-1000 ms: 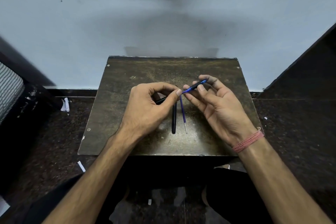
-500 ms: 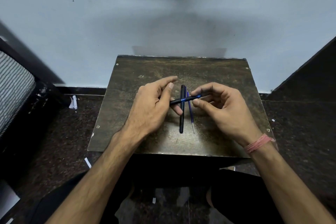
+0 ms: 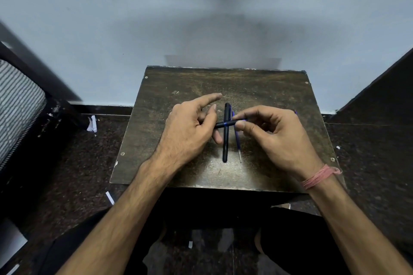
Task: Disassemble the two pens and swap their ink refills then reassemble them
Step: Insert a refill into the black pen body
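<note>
A black pen (image 3: 226,140) lies on the small dark table (image 3: 178,169), pointing away from me. Just right of it lies a loose blue ink refill (image 3: 237,140), parallel to it. A second pen, black with blue parts (image 3: 228,123), is held crosswise a little above the lying pen. My right hand (image 3: 279,138) pinches its right end between thumb and forefinger. My left hand (image 3: 190,127) holds its left end with thumb and lower fingers, while the index finger sticks out straight. The ends of the held pen are hidden by my fingers.
The table stands against a pale blue wall (image 3: 201,18) on a dark speckled floor (image 3: 78,174). A striped cushion (image 3: 17,105) is at the left, a dark slanted panel (image 3: 380,87) at the right. Paper scraps (image 3: 92,123) lie on the floor.
The held pen went from a tilted pose with its blue end raised to a level, crosswise pose above the lying pen. My left index finger has stretched out. The view shifted slightly.
</note>
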